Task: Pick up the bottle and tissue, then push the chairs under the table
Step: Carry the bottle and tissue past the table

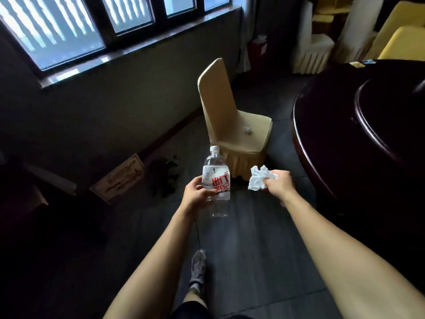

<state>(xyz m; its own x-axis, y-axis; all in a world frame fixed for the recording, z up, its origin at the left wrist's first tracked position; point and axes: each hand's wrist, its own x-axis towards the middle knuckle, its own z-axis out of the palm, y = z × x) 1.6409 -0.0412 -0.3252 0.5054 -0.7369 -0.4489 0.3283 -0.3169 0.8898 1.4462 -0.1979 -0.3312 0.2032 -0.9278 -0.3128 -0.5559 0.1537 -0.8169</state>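
Observation:
My left hand (197, 194) grips a clear plastic bottle (216, 180) with a white cap and a white label with red characters, held upright above the floor. My right hand (277, 184) is closed on a crumpled white tissue (258, 177). Ahead stands a chair (232, 120) in a beige cover, pulled out from the dark round table (345, 125) on the right. A small crumpled white tissue (248, 130) lies on the chair's seat.
A wall with a window sill runs along the left. A framed picture (119, 178) and a dark plant (164, 176) lie on the floor by the wall. White-covered chairs (310, 42) and yellow chairs (400, 40) stand at the back right. My foot (198, 268) is on the dark floor.

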